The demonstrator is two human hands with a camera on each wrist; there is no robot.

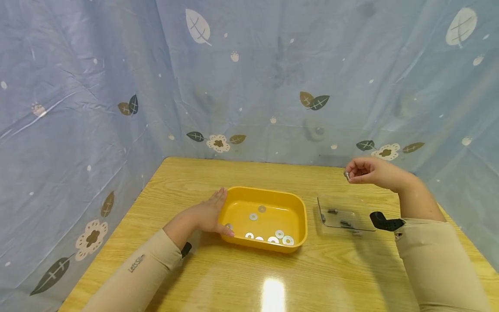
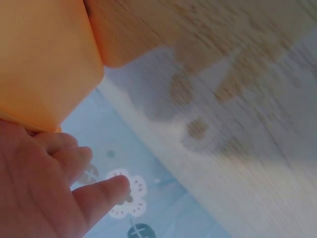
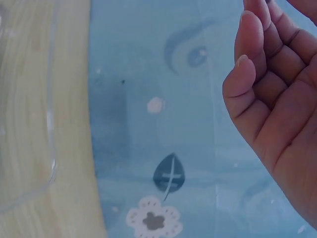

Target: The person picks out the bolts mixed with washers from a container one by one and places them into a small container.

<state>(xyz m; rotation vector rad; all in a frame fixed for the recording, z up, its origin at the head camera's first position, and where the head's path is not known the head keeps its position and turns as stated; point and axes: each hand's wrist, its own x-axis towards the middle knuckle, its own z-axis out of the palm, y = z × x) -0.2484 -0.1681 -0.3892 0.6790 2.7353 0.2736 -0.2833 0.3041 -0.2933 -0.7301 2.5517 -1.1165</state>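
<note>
My right hand (image 1: 368, 171) is raised over the back right of the table and pinches a small metal bolt (image 1: 346, 175) between thumb and fingers. In the right wrist view the curled fingers (image 3: 242, 79) show, but the bolt is out of sight. A yellow tray (image 1: 269, 190) with several flat metal washers (image 1: 273, 240) stands on the table. Against its left end rests my left hand (image 1: 206, 216), the thumb over the front left rim and the fingers spread along the outside. A clear plastic box (image 1: 327, 225) below my right hand contains several bolts (image 1: 345, 223).
The wooden table (image 1: 218, 277) reaches back to a blue patterned curtain (image 1: 249, 86), which also hangs along both sides. The clear box stands just right of the tray, with a small gap. Black wrist straps (image 1: 386, 222) sit at the sleeves.
</note>
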